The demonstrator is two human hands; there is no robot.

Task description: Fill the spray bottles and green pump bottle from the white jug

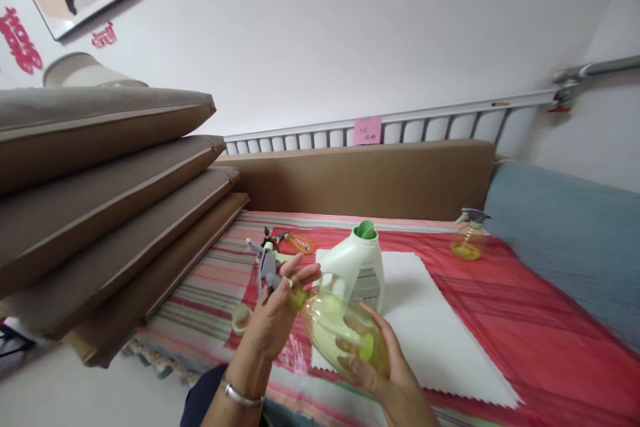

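A clear yellow-green spray bottle [340, 333] lies tilted in front of me, its neck toward the left. My right hand [380, 363] wraps round its body, with fingers showing through the see-through plastic. At the neck, my left hand [283, 310] grips the grey spray head [267, 270] between thumb and fingers, several fingertips stretched out. Whether the head is screwed onto the neck I cannot tell. Just behind the bottle stands a pale green detergent jug [363, 263], upright, with a green spout in its uncapped mouth. A small pale cap [241, 317] lies left of my left wrist.
A second spray bottle [469, 240] with yellow liquid stands at right on the red cloth [480, 307]. An orange bottle [300, 242] lies behind my left hand. A white sheet [430, 327] lies under the jug. Stacked cushions [115, 200] rise at left; a blue cushion [570, 233] borders the right.
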